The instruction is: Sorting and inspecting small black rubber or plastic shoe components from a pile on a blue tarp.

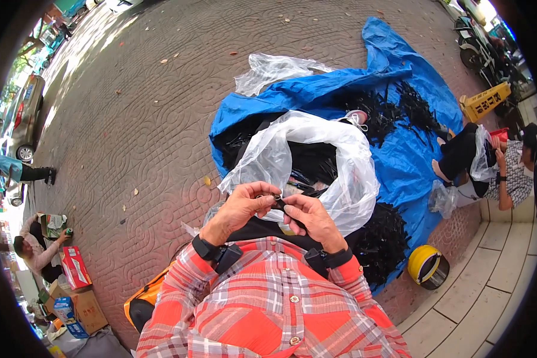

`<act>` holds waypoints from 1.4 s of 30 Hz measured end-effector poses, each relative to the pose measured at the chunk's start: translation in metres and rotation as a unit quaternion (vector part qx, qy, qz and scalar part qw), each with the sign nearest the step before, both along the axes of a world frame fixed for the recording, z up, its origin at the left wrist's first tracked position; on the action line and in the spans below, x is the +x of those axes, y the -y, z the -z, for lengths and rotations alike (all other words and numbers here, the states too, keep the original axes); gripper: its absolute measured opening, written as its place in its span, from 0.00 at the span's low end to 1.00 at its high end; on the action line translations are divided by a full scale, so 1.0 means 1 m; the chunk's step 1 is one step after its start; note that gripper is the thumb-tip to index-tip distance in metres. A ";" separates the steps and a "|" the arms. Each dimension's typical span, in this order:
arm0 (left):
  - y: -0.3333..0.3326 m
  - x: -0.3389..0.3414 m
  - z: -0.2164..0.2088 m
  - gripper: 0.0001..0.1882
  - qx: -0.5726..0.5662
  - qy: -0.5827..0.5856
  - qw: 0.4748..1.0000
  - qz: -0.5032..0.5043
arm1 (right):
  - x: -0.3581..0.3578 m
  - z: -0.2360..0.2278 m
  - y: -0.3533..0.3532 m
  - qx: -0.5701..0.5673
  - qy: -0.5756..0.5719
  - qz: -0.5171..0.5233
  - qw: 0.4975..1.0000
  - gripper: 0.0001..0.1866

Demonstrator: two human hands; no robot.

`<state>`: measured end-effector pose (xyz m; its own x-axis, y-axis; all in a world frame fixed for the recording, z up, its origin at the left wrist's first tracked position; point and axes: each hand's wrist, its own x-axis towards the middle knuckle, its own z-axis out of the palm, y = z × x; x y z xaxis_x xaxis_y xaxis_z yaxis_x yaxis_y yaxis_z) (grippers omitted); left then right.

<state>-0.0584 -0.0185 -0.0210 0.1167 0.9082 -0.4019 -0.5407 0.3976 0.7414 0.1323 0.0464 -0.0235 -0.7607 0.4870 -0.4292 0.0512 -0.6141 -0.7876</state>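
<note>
Paving (155, 119), black piece (279, 204) between left hand (238, 209) and right hand (313, 219)

Outdoor street pavement, shown by patterned paving (131, 149), a car (31, 113), a motorbike (481, 50), fallen leaves (207, 180).

A yellow box (485, 102) sits near a motorcycle (478, 49).

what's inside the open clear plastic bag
Inside the clear plastic bag, black strips and a few paler pieces show through its mouth. Whatever lies deeper is covered by them.
</note>
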 end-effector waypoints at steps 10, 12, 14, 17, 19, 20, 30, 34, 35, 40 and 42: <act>0.007 0.002 -0.008 0.12 0.023 -0.036 0.999 0.019 | -0.014 0.003 -0.002 -0.079 -0.043 0.007 0.996 0.09; 0.012 0.004 -0.009 0.11 0.026 -0.074 0.997 0.026 | -0.019 -0.006 0.001 -0.062 -0.055 0.040 0.996 0.09; 0.014 0.001 -0.010 0.11 0.002 -0.076 0.997 -0.015 | -0.018 -0.011 0.000 -0.045 -0.035 0.050 0.997 0.10; 0.015 -0.004 -0.011 0.11 0.002 -0.079 0.996 -0.029 | -0.005 -0.014 -0.004 -0.015 0.061 -0.054 0.997 0.08; 0.013 -0.003 -0.013 0.11 0.011 -0.097 0.995 -0.018 | -0.006 -0.014 -0.004 -0.004 0.042 -0.039 0.998 0.08; 0.012 -0.001 -0.016 0.11 0.010 -0.095 0.995 -0.014 | -0.007 -0.014 -0.003 0.010 0.022 -0.027 0.999 0.07; 0.012 0.014 -0.009 0.10 0.022 -0.119 0.991 -0.053 | -0.014 -0.014 -0.001 0.138 0.064 -0.006 0.988 0.07; 0.002 0.018 -0.015 0.07 0.075 -0.267 0.956 -0.096 | -0.024 -0.019 0.006 0.597 0.131 0.119 0.783 0.10; 0.001 0.018 -0.009 0.07 0.099 -0.313 0.940 -0.098 | -0.027 -0.027 0.011 0.582 0.150 0.106 0.792 0.11; 0.003 0.029 0.000 0.08 0.177 -0.424 0.882 -0.108 | -0.042 -0.019 0.017 0.602 0.209 0.087 0.766 0.12; 0.004 0.034 0.000 0.09 0.136 -0.397 0.901 -0.106 | -0.041 -0.011 0.013 0.648 0.196 0.122 0.726 0.10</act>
